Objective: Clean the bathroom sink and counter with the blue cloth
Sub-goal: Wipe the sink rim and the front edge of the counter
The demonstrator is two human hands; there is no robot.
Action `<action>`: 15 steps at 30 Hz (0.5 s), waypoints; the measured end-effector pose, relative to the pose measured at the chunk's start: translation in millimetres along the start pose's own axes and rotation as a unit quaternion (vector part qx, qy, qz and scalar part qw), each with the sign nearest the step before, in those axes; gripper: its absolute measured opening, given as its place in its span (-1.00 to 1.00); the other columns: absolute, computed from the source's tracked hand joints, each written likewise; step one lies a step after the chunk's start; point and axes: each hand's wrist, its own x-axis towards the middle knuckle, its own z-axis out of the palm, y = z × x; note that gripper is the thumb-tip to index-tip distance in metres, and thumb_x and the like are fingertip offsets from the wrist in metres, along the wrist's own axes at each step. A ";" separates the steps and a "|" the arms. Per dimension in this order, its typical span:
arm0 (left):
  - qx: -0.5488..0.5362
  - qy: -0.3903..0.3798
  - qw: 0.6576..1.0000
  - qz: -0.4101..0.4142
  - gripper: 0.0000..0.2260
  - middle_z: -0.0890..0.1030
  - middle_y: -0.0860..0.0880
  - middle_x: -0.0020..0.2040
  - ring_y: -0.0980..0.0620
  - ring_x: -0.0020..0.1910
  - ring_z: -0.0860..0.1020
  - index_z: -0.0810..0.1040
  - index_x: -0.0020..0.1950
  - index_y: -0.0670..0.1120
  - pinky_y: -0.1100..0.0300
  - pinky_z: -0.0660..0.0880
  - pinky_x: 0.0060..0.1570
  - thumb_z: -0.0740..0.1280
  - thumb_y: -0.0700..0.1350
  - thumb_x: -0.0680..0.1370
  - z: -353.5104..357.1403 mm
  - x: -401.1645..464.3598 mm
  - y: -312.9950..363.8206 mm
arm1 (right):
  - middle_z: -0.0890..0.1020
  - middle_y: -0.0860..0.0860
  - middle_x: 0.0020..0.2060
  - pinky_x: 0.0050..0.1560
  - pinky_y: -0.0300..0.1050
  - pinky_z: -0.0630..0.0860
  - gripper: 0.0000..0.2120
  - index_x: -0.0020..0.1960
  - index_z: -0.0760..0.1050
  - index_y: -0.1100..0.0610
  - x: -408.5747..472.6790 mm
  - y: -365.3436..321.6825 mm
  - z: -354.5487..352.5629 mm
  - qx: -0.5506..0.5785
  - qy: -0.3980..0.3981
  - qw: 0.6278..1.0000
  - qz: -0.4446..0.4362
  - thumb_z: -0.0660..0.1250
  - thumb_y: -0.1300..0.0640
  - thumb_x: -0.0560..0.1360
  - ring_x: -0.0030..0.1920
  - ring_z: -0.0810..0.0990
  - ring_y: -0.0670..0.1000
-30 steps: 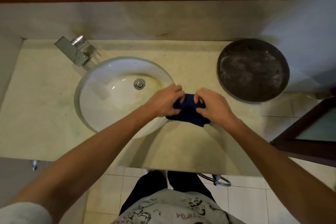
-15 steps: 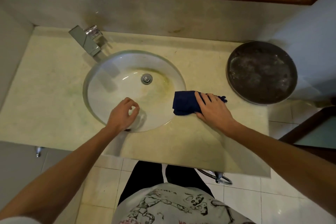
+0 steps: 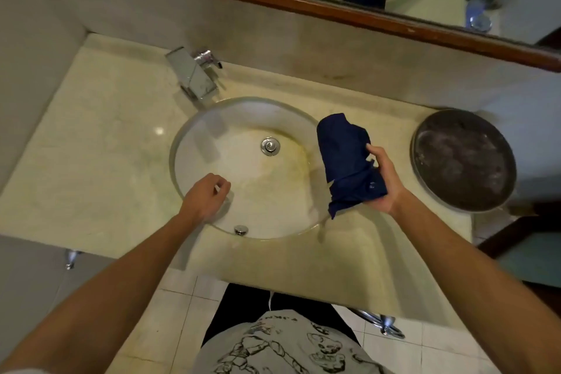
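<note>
The dark blue cloth (image 3: 344, 158) is bunched and lifted above the sink's right rim, gripped by my right hand (image 3: 384, 182). The white round sink (image 3: 212, 143) is set into the pale marble counter (image 3: 97, 143), with yellowish stains around its chrome drain (image 3: 270, 146). My left hand (image 3: 206, 199) hovers over the sink's front left rim, fingers loosely curled, holding nothing that I can see.
A chrome faucet (image 3: 194, 74) stands at the sink's back left. A round dark metal tray (image 3: 463, 159) lies on the counter at the right. A wood-framed mirror (image 3: 303, 4) runs along the back wall. A side wall closes the counter's left end.
My right hand has picked the cloth up off the counter and raised it over the sink's right rim. My left hand, earlier on the cloth, stays over the sink's front rim.
</note>
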 end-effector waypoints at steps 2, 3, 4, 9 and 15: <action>0.020 0.000 1.000 0.007 -0.78 0.60 0.03 -0.04 0.00 -0.11 0.60 0.57 -0.02 -0.03 0.04 0.53 -0.02 0.24 0.07 0.66 -0.8 -1.4 -5.5 | 0.73 0.13 0.01 0.05 0.05 0.55 -0.56 0.19 0.61 0.18 11.0 6.8 23.6 -0.034 -0.004 0.999 0.002 0.39 -0.14 0.49 0.00 0.69 0.12; 0.034 0.008 0.999 0.012 -0.78 0.60 0.04 -0.06 0.00 -0.12 0.60 0.57 -0.03 -0.02 0.05 0.53 -0.03 0.24 0.08 0.65 1.0 -3.9 -6.2 | 0.73 0.14 0.04 0.07 0.05 0.56 -0.54 0.24 0.58 0.19 20.5 7.7 35.4 -0.078 0.012 0.997 -0.001 0.42 -0.10 0.49 0.04 0.70 0.12; 0.049 0.021 0.998 0.022 -0.79 0.60 0.06 -0.08 0.00 -0.14 0.60 0.56 -0.03 -0.01 0.07 0.52 -0.06 0.25 0.08 0.65 4.7 -6.6 -7.1 | 0.73 0.13 0.07 0.10 0.04 0.58 -0.54 0.28 0.55 0.20 30.4 7.0 49.3 -0.115 0.033 0.993 -0.009 0.45 -0.05 0.50 0.07 0.71 0.12; 0.078 0.084 0.992 0.058 -0.72 0.58 0.09 -0.11 0.01 -0.26 0.61 0.55 -0.12 0.01 0.10 0.51 -0.23 0.19 0.17 0.57 15.1 -10.3 -10.9 | 0.75 0.06 0.00 0.04 0.02 0.67 -0.67 0.11 0.62 0.17 88.0 -17.3 111.2 -0.249 0.179 0.921 -0.240 0.56 0.03 0.43 0.00 0.73 0.06; 0.084 0.124 0.986 0.079 -0.66 0.59 0.07 -0.12 -0.02 -0.35 0.59 0.60 -0.10 -0.05 0.13 0.50 -0.34 0.18 0.16 0.57 19.1 -8.3 -14.2 | 0.47 0.13 0.11 -0.05 0.03 0.54 -0.62 0.20 0.56 0.19 176.2 -55.7 171.9 -0.619 0.233 0.562 -0.497 0.51 0.08 0.45 0.03 0.51 0.12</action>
